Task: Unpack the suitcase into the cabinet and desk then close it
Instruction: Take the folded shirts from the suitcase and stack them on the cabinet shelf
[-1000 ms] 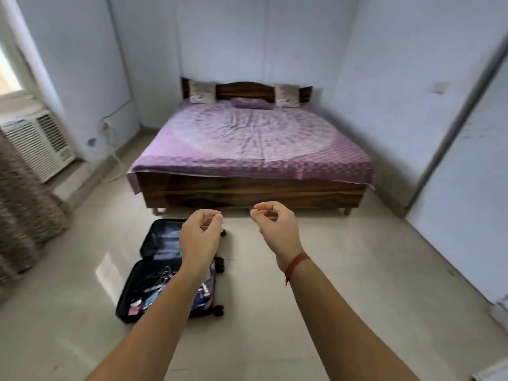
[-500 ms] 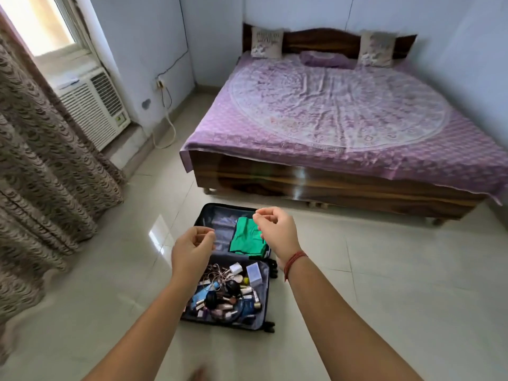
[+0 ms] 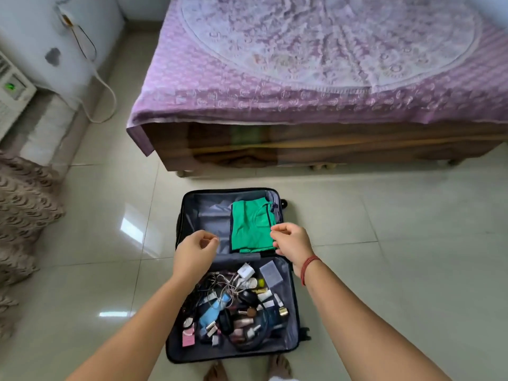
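One suitcase lies open and flat on the floor, in the lower middle of the frame, just in front of one bed with a purple sheet. The suitcase has two halves. The top half holds one folded green shirt. The bottom half is full of small things in a messy heap, too many to count: a tangle of wires, one white plug, one clear box, one pink box and lots of little bottles and tubes. Two hands reach out above the suitcase, a little apart from each other. The left hand and the right hand both have their fingers curled in, and they hold nothing. The right hand is in front of the edge of the green shirt. One red string goes round the right wrist. Two bare feet show at the bottom edge. One curtain hangs at the left.
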